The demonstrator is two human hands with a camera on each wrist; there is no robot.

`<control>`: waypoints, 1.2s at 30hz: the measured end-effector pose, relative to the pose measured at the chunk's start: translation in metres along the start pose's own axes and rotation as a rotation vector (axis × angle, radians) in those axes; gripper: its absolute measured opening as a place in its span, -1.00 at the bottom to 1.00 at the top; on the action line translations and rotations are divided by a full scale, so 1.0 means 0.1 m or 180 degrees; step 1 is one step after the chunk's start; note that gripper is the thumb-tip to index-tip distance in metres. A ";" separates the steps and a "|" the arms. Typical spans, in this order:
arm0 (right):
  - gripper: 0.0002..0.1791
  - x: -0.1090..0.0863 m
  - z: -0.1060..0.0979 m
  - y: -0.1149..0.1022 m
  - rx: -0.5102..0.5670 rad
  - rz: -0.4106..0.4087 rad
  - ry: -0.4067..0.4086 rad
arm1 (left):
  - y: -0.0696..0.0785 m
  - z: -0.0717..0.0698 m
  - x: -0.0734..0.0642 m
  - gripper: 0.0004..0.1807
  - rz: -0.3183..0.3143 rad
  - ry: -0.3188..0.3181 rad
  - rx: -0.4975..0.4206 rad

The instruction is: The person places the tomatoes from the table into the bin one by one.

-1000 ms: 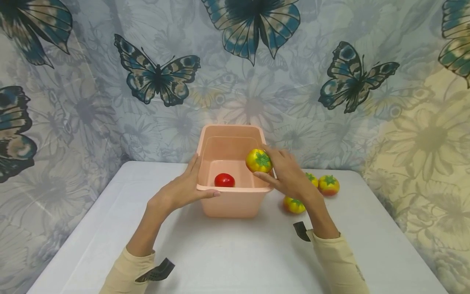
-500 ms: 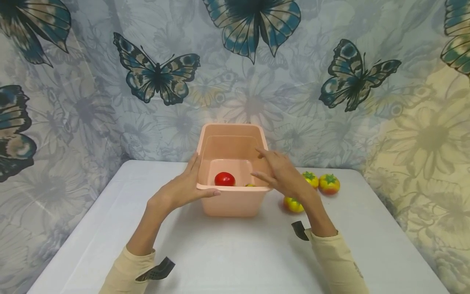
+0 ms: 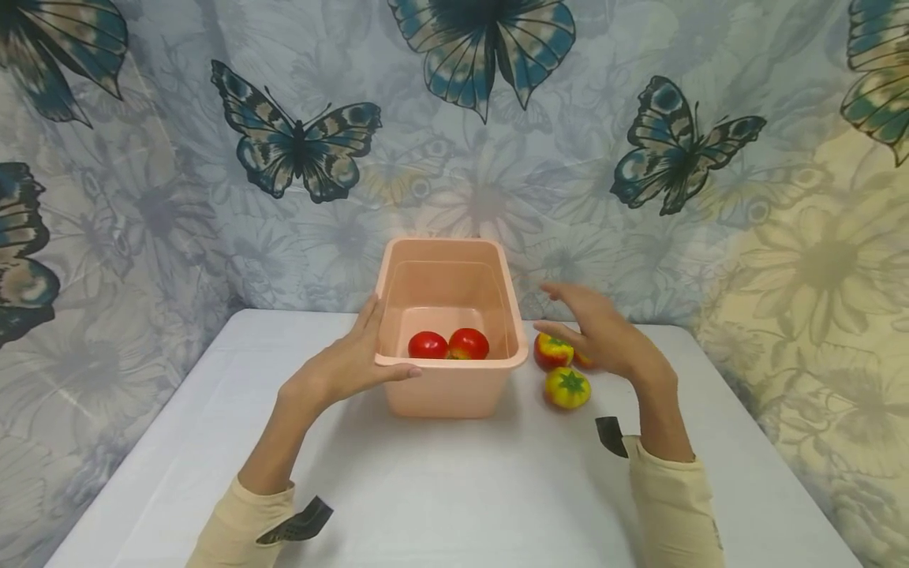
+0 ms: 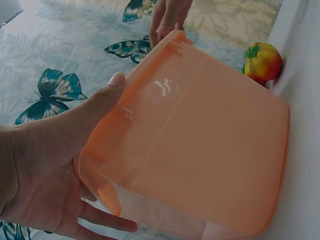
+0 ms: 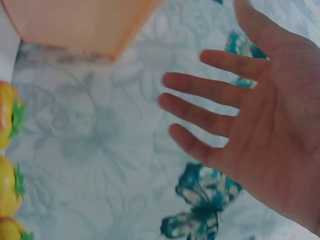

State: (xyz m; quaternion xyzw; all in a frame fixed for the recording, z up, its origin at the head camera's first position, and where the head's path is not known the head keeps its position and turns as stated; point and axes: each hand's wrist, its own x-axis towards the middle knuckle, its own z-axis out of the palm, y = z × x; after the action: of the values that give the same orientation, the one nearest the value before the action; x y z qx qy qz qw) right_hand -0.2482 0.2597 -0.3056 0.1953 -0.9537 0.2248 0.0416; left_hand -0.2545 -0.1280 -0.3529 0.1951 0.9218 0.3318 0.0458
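Observation:
A peach-coloured plastic bin (image 3: 447, 392) stands in the middle of the table. Two round toy fruits, one on the left (image 3: 428, 345) and one on the right (image 3: 469, 342), lie inside it, red sides up. My left hand (image 3: 341, 365) rests on the bin's near left corner, thumb along the front rim and straight fingers along the side. With fingers spread and nothing in it, my right hand (image 3: 612, 339) hovers right of the bin. Below it are a red-and-yellow fruit with a green leafy top (image 3: 553, 353), a yellower fruit (image 3: 568, 388) and a third (image 3: 584, 360), mostly hidden by the hand.
A white cloth covers the table (image 3: 454, 489). Behind the bin rises a curtain (image 3: 490, 189) printed with butterflies and flowers, and it continues along both sides. A dark strap end (image 3: 301, 522) sticks out from the left sleeve, another (image 3: 611, 436) from the right.
My right hand has let go of a yellow fruit inside the bin, where a second red one now shows. It has then moved right, over the table fruits. The left hand stays at the corner.

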 end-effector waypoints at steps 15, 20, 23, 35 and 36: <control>-0.24 -0.19 -0.14 0.39 0.0050 0.0480 -0.0785 | 0.02 -0.02 -0.02 0.48 0.0025 -0.0039 -0.0043; -0.17 -0.17 -0.07 0.47 0.0046 0.0789 -0.1352 | 0.02 -0.02 -0.02 0.47 0.0043 -0.0036 -0.0083; -0.17 -0.15 -0.03 0.52 -0.0112 0.0882 -0.1538 | 0.02 -0.02 -0.01 0.46 0.0069 -0.0038 -0.0080; -0.56 0.00 0.18 0.69 -0.0362 0.0884 -0.1969 | 0.02 -0.01 0.00 0.51 -0.0021 -0.0057 -0.0111; -0.57 0.02 0.20 0.70 -0.0404 0.0865 -0.2006 | 0.02 -0.01 0.00 0.52 -0.0050 -0.0070 -0.0101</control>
State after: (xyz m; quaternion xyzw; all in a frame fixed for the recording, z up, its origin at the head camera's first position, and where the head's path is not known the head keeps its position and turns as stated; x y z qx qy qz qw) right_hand -0.2769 0.3076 -0.3519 0.1234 -0.9491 0.0972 -0.2732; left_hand -0.2540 -0.1271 -0.3514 0.1908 0.9174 0.3439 0.0617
